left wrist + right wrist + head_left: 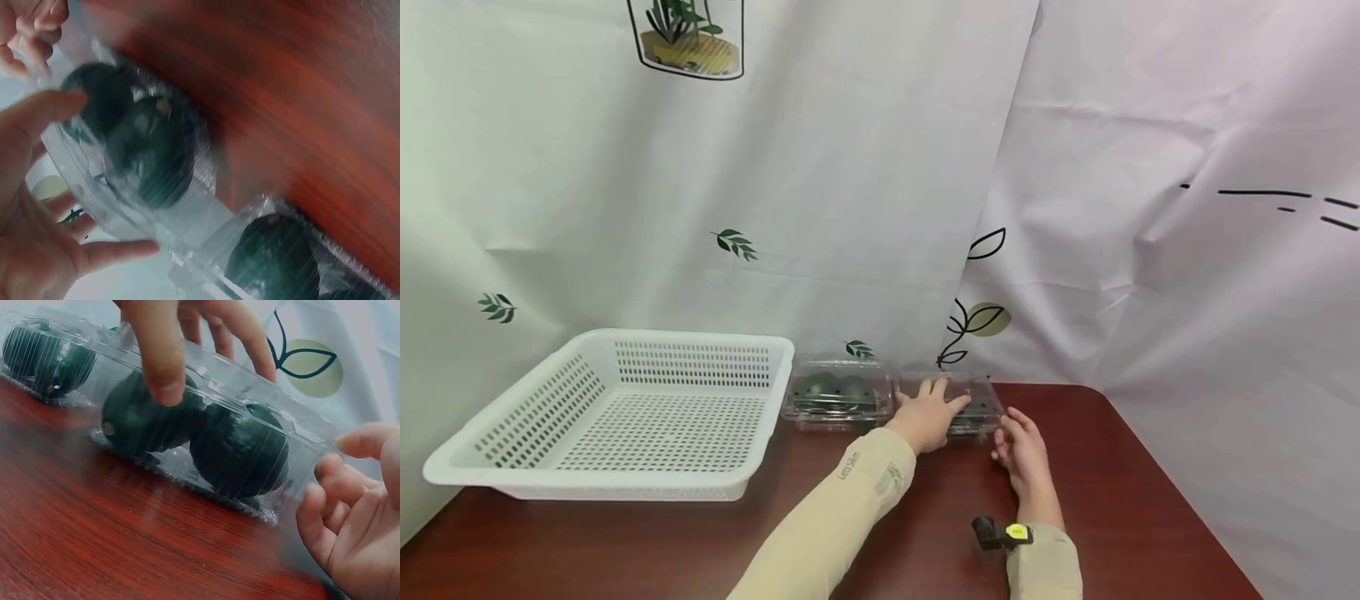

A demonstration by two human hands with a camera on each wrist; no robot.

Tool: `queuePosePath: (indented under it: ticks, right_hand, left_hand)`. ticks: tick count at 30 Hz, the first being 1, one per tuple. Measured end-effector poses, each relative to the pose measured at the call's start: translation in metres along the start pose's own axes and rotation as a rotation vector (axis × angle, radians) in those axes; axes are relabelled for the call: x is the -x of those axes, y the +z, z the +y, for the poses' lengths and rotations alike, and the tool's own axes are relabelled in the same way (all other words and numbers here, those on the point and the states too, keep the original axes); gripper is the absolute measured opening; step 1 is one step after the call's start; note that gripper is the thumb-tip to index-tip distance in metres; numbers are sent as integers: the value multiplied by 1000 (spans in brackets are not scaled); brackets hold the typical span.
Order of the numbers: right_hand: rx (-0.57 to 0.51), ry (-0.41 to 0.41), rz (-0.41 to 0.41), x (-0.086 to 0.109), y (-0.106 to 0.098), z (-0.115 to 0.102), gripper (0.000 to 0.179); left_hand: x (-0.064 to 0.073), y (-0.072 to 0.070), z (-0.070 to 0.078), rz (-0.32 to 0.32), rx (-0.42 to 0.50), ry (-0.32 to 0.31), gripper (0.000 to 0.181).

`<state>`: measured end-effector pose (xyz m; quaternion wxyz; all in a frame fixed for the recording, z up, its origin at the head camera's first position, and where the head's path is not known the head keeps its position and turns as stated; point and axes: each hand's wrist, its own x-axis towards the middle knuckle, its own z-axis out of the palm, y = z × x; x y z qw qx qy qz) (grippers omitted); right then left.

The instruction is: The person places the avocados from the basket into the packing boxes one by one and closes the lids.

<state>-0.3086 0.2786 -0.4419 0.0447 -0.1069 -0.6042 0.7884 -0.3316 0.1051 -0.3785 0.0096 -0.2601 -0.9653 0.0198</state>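
A clear plastic clamshell box (pixel 300 487) with dark green round fruits (pixel 240 450) inside stands on the table's far side. My left hand (pixel 925 417) reaches over its lid with fingers spread. In the right wrist view the left thumb (pixel 164 378) lies against the front of the box, and the other fingers extend over the back of the lid. At the right end, my right hand (pixel 1024 450) pinches the corner of the box between thumb and forefinger, its other fingers loosely bent. Beside it on the left sits a second clamshell box (pixel 838 396), lid down, holding similar fruits.
A large white perforated plastic basket (pixel 767 417) stands at the left of the dark red table (pixel 1120 517). Behind the boxes hangs a pale curtain (pixel 865 208) with leaf prints. A small black mount (pixel 992 533) is strapped to the right wrist.
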Motion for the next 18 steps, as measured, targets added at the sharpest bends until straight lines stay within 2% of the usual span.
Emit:
queuePosePath:
  ticks: [3,5,14,15,18]
  right_hand:
    - [-20,13,15,0,2,1,50]
    - [-19,21,10,0,3,4,49]
    - [-17,20,2,5,7,6,47]
    - [-18,6,22,6,7,4,46]
    - [-28,-107,172,10,10,-4,37]
  left_hand:
    - [-4,4,0,71,-18,-11,53]
    - [-6,7,-2,96,-18,-24,48]
    - [-6,11,-3,121,-2,-38,43]
    - [-7,11,-3,123,1,-36,43]
    - [-6,3,-5,128,47,-7,50]
